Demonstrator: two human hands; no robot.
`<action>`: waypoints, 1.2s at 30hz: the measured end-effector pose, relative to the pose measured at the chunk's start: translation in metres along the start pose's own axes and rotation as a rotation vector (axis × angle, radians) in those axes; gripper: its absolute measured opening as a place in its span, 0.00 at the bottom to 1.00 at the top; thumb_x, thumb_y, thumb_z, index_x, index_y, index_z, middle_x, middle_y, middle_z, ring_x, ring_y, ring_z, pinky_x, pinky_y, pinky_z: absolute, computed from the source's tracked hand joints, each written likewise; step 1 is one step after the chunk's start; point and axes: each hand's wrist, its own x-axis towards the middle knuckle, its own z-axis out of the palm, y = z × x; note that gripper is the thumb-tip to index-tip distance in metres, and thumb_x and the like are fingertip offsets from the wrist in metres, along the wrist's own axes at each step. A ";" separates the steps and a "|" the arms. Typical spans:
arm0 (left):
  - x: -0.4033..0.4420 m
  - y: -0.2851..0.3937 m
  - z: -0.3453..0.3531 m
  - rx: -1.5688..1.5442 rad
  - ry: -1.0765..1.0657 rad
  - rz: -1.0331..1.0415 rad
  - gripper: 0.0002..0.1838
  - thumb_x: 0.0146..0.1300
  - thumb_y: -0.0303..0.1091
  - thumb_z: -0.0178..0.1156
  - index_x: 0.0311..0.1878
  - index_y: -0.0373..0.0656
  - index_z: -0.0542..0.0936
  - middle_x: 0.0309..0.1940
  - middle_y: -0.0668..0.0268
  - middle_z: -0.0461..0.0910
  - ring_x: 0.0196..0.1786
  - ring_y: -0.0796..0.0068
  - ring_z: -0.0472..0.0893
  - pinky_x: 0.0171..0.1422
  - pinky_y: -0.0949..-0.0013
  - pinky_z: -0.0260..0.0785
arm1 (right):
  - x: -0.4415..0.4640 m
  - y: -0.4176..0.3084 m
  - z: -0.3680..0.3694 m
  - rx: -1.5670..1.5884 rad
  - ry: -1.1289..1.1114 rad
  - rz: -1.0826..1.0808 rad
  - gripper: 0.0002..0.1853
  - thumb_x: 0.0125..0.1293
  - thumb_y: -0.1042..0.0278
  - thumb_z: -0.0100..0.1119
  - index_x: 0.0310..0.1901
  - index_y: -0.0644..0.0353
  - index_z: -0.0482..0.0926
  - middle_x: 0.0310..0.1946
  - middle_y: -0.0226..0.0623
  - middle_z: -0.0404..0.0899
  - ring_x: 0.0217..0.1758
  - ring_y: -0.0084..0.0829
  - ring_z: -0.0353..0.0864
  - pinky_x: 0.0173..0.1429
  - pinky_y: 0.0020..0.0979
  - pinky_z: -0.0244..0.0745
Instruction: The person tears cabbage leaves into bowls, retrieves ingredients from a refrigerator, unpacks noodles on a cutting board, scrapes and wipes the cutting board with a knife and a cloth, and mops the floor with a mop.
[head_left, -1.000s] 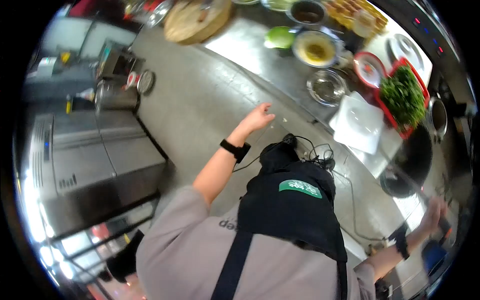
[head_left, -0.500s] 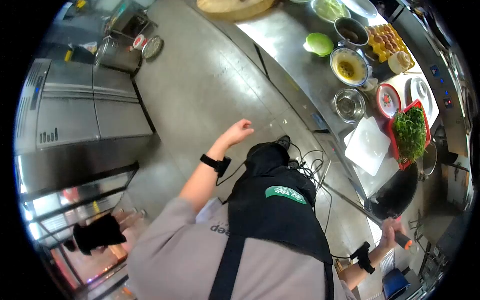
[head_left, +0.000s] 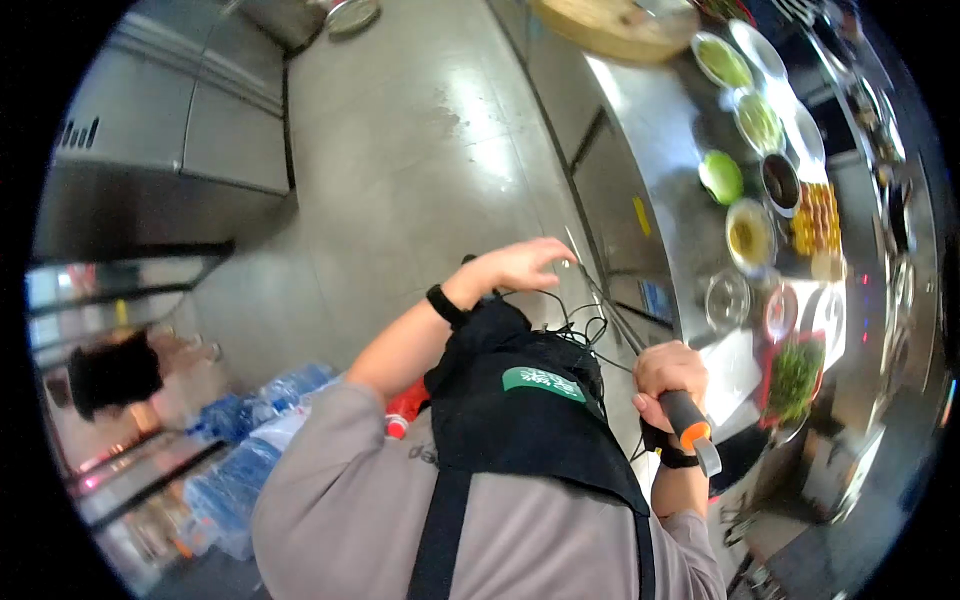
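Observation:
My right hand (head_left: 670, 375) is closed round the black-and-orange handle (head_left: 685, 420) of a long, thin metal utensil. Its narrow shaft (head_left: 622, 328) points forward and left, beside the counter; the kind of working end cannot be made out. My left hand (head_left: 520, 265) is held out in front of the black apron (head_left: 520, 400), its fingers apart and partly bent. Its fingertips are close to the far part of the shaft, and whether they touch it is unclear. Black cables (head_left: 570, 320) hang between the hands.
Along the right runs a steel counter (head_left: 660, 190) with a wooden board (head_left: 620, 30), a green bowl (head_left: 720, 178), a yellow egg tray (head_left: 818, 218), a glass bowl (head_left: 727, 300) and a red basket of greens (head_left: 793, 378). Bottles in plastic (head_left: 225, 490) are at lower left.
My right hand has swung inward from the far right with the utensil, away from the wok and basket. My left hand has moved right, towards the shaft. The view has turned.

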 end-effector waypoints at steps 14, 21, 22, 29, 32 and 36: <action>-0.112 -0.116 -0.231 -0.227 0.979 -0.265 0.06 0.55 0.21 0.62 0.35 0.39 0.76 0.25 0.65 0.78 0.32 0.78 0.75 0.39 0.71 0.68 | 0.379 0.127 0.162 0.270 -0.285 -0.116 0.18 0.54 0.69 0.72 0.41 0.58 0.73 0.37 0.38 0.76 0.44 0.35 0.77 0.61 0.46 0.69; -0.180 -0.269 -0.298 0.175 0.811 -0.570 0.10 0.49 0.22 0.58 0.36 0.44 0.77 0.31 0.56 0.81 0.39 0.53 0.82 0.41 0.59 0.71 | 0.469 0.245 0.196 0.400 -0.451 0.013 0.07 0.57 0.76 0.66 0.35 0.62 0.77 0.35 0.39 0.82 0.45 0.36 0.83 0.69 0.49 0.67; -0.182 -0.296 -0.305 0.136 0.787 -0.596 0.10 0.49 0.22 0.57 0.37 0.44 0.77 0.32 0.55 0.81 0.41 0.52 0.82 0.42 0.59 0.72 | 0.483 0.272 0.200 0.412 -0.464 0.006 0.06 0.58 0.76 0.65 0.34 0.62 0.77 0.34 0.38 0.82 0.44 0.35 0.83 0.69 0.48 0.68; -0.119 -0.460 -0.378 0.139 0.877 -0.819 0.12 0.52 0.24 0.54 0.41 0.44 0.80 0.38 0.54 0.82 0.45 0.54 0.81 0.50 0.58 0.73 | 0.595 0.450 0.175 0.411 -0.387 0.127 0.05 0.60 0.74 0.63 0.30 0.63 0.77 0.30 0.33 0.80 0.38 0.28 0.80 0.54 0.36 0.75; 0.004 -0.440 -0.429 0.066 0.861 -0.716 0.13 0.54 0.26 0.54 0.43 0.44 0.81 0.41 0.55 0.83 0.47 0.52 0.82 0.51 0.57 0.74 | 0.645 0.425 0.065 0.255 -0.221 0.193 0.07 0.60 0.69 0.64 0.32 0.64 0.79 0.30 0.35 0.81 0.38 0.26 0.79 0.47 0.29 0.74; 0.183 -0.338 -0.480 -0.071 0.993 -0.398 0.07 0.59 0.25 0.57 0.40 0.42 0.81 0.34 0.55 0.83 0.42 0.55 0.83 0.46 0.60 0.73 | 0.682 0.351 -0.057 0.456 0.098 0.065 0.11 0.55 0.72 0.62 0.21 0.62 0.69 0.22 0.35 0.74 0.28 0.30 0.73 0.37 0.31 0.70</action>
